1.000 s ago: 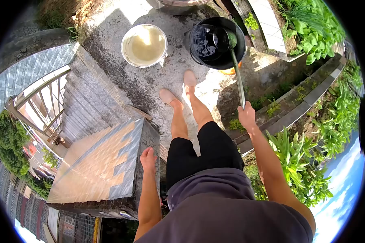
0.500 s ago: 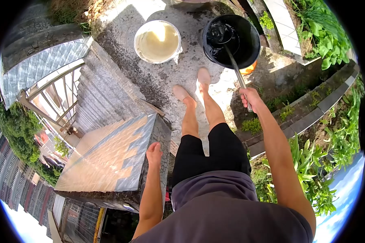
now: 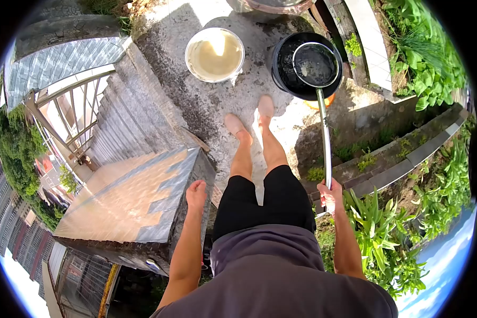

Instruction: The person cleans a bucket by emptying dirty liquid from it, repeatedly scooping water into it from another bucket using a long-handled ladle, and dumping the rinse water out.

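Observation:
My right hand is wrapped round the lower end of a long metal handle. It belongs to a long-handled scoop with a round, light rim, raised at the mouth of a black bucket. Dark, glinting material shows inside the rim; whether the scoop is mesh or solid I cannot tell. Dark liquid seems to fill the bucket. To its left stands a white bucket with cloudy, pale liquid in it. My left hand hangs beside the tiled ledge, fingers curled, with nothing visible in them.
A tiled block stands at my left, with stairs and a metal railing beyond. Part of a large round container shows at the top. At right run a low curved planter edge and leafy plants. Something orange sits by the black bucket.
My right hand has drawn back towards my body, and the scoop's head has risen out of the dark liquid to the bucket's mouth. My left hand stays beside the ledge, still curled.

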### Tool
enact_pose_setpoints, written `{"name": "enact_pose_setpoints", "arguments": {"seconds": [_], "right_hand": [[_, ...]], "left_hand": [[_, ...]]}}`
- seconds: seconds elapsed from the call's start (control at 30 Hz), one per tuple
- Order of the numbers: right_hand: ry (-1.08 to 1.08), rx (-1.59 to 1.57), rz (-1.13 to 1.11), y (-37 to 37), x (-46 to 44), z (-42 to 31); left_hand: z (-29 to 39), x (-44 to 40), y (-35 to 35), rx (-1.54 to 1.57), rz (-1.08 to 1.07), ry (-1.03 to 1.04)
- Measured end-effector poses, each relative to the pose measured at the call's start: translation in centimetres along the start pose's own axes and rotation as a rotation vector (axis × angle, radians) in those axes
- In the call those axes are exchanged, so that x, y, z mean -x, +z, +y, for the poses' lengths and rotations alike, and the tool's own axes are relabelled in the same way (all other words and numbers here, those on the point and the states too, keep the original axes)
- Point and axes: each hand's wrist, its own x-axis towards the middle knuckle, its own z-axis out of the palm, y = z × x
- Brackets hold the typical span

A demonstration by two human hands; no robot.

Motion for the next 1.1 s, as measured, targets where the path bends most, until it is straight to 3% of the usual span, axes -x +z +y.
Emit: {"name": "enact_pose_setpoints", "arguments": {"seconds": [0.2,0.53,0.8,1.1], "right_hand": [[-0.068,0.036,-0.203,3.5,1.0,-2.2],[-0.067,0.198,-0.448,15.8,-6.5,-8.0],[-0.066,0.320,-0.469,27.4,-11.6,-15.3],[-0.042,0.207,-0.528,28.1,-9.6,-19.1]], "left_hand": [[-0.5,-0.4,-0.6,0.001,0.004,0.027],[-5.0,-0.8,-3.9,0.050,-0.058,-0.109],[-7.2,1.4,-4.1,0.194,0.048,-0.140],[-9.1,1.4,-3.2,0.284,-0.006,-0.186]]}}
